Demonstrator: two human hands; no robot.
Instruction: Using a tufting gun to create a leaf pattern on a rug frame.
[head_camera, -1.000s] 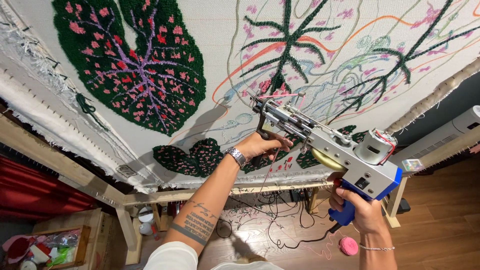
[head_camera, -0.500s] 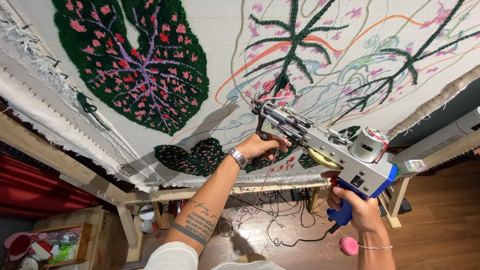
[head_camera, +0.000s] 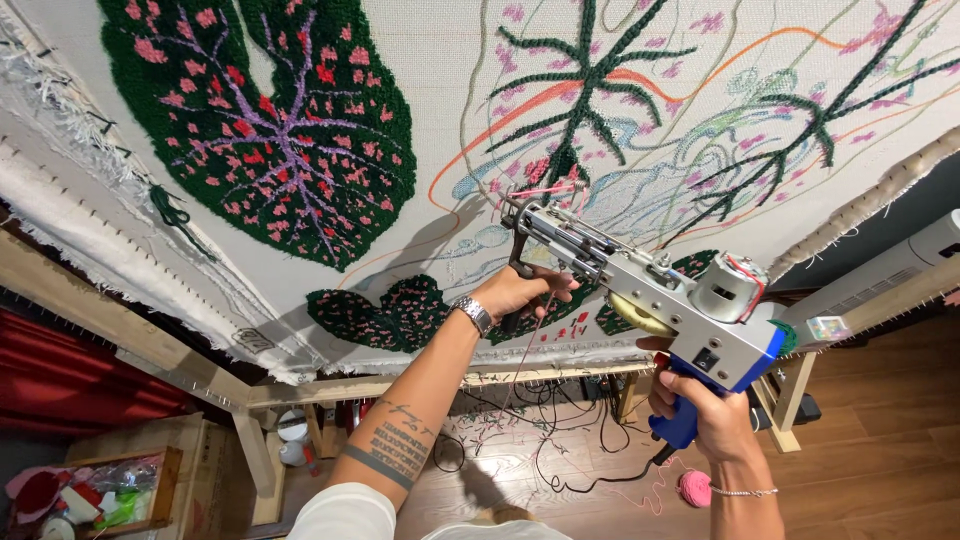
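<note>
A silver and blue tufting gun points its needle at the white cloth stretched on a wooden frame. My left hand grips the gun's black front handle, close to the cloth. My right hand holds the blue rear grip low at the right. Pink yarn runs from the gun's tip to a patch of pink tufts beside a dark green leaf outline. A finished green leaf with pink spots and purple veins fills the cloth's left part.
The wooden frame rail runs along the lower left. Cables and a pink yarn ball lie on the wooden floor below. A box of clutter stands at bottom left. A white appliance is at right.
The gun and both hands have shifted slightly up and left along the cloth, with the needle still against the pink patch.
</note>
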